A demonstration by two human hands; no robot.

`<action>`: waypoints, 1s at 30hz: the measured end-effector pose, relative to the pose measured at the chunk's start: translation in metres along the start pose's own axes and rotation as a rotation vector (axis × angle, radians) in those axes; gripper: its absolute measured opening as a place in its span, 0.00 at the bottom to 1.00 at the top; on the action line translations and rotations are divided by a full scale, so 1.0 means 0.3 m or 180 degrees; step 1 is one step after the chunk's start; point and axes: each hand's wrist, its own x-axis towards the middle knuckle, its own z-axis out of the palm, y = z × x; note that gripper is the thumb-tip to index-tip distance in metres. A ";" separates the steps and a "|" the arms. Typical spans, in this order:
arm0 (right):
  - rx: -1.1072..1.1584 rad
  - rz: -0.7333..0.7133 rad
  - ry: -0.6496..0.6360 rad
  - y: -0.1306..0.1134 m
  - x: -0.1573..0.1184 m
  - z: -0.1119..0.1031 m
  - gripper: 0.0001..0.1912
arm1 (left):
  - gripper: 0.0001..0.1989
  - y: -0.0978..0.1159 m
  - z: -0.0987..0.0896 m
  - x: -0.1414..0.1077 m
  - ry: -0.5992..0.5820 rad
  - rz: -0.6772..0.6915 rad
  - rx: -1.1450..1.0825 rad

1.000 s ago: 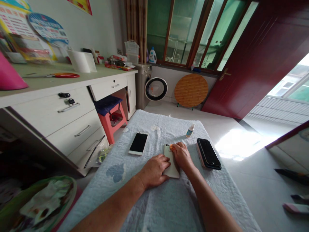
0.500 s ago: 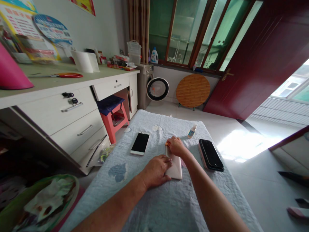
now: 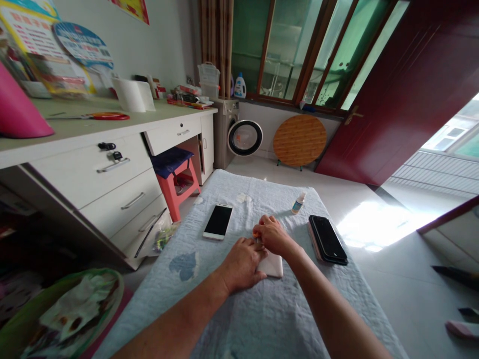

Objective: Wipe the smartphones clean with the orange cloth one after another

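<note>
A flat, pale phone-shaped slab lies on the cloth-covered table, largely hidden beneath my hands. My left hand grips it from the left, fingers across its face and thumb by its lower edge. Bent over its upper part, my right hand pinches a small orange thing whose kind I cannot make out. To the left lies a white phone with a dark screen. A small spray bottle stands upright beyond my right hand. On the right, a black phone rests on a pinkish flat thing.
Blue patterned cloth covers the table. A desk with drawers runs along the left, a stool partly under it. An open-topped bin stands at lower left. Behind are a washing machine with its door open and a round wooden tabletop.
My right hand has slid a little down the pale slab toward my left hand, the orange thing moving with it. My left hand stays nearly in place.
</note>
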 end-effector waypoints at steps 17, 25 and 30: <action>-0.0107 0.0047 0.0059 0.044 0.068 0.009 0.09 | 0.24 -0.010 0.025 -0.001 -0.0088 -0.0008 -0.0096; -0.0147 0.0390 -0.0115 0.059 0.103 -0.012 0.13 | 0.23 0.001 -0.002 -0.003 0.0117 -0.0009 -0.0033; -0.0178 0.0517 -0.0141 0.098 0.100 -0.001 0.13 | 0.23 -0.010 0.007 0.000 0.0133 0.0077 -0.0213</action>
